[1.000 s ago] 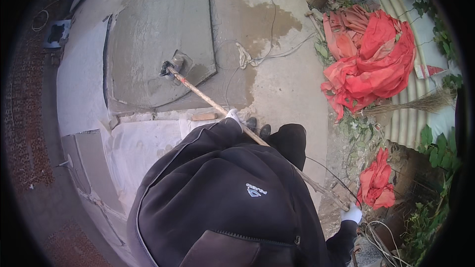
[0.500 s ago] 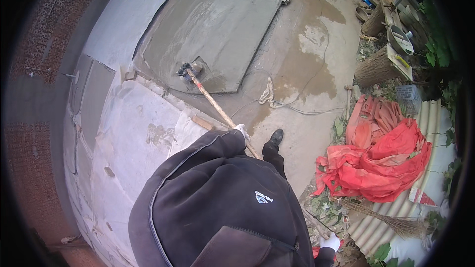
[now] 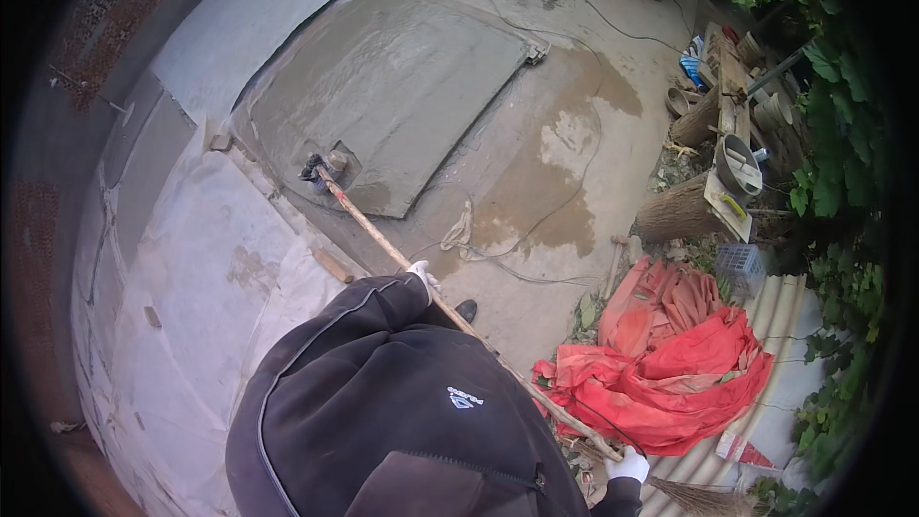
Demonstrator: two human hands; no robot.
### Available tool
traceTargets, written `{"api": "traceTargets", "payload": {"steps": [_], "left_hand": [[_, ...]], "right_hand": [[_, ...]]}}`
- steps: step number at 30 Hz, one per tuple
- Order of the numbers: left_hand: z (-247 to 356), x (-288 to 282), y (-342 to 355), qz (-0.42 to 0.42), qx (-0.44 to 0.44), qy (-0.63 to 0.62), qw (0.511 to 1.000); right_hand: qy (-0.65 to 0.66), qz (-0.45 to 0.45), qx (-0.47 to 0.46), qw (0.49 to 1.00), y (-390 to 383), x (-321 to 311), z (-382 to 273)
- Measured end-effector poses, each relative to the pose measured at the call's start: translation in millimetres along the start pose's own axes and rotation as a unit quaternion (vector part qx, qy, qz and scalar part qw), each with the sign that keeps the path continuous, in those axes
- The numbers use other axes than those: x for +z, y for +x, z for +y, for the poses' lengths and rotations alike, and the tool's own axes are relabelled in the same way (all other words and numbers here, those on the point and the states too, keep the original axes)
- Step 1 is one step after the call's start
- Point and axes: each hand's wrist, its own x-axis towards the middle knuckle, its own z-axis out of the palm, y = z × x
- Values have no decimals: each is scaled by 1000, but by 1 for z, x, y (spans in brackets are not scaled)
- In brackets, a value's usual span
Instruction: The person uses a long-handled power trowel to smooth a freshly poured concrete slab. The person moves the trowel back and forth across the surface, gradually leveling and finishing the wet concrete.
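Observation:
A long-handled concrete float reaches across the scene, its rough wooden pole [image 3: 383, 241] slanting from lower right to upper left. Its dark, lumpy head [image 3: 330, 168] sits on a flat plate at the near left corner of a smooth, wet-looking concrete slab [image 3: 402, 77]. My left hand [image 3: 422, 275], in a white glove, is wrapped round the middle of the pole. Near the pole's rear end, my right hand [image 3: 628, 465], also white-gloved, grips it, with a thin dark cord beside it. My jacket hides part of my left arm.
Pale sheeting [image 3: 220, 258] covers ground to the left, with a wood piece [image 3: 332, 265] at its edge. Cables and a rag [image 3: 459, 228] lie right of the slab. A red cloth heap [image 3: 670, 364], a broom [image 3: 704, 498], a crate [image 3: 740, 266] and logs [image 3: 678, 210] line the right.
The view has shifted, so the slab and red cloth sit further left. Both hands stay on the pole; my right hand and the pole's rear end now show more clearly.

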Motion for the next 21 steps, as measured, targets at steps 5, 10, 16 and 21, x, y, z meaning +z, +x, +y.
{"api": "traceTargets", "payload": {"steps": [5, 10, 16, 21], "left_hand": [[3, 12, -10, 20, 25, 59, 998], [28, 18, -9, 37, -55, 14, 998], [66, 66, -4, 46, -60, 6, 997], [91, 103, 10, -72, 1, -63, 995]], "right_hand": [[23, -23, -16, 999, 0, -2, -5], [-5, -44, 20, 999, -11, -9, -37], [-25, -53, 22, 998, 9, -54, -78], [8, -29, 8, 1000, 66, -101, -98]]}}
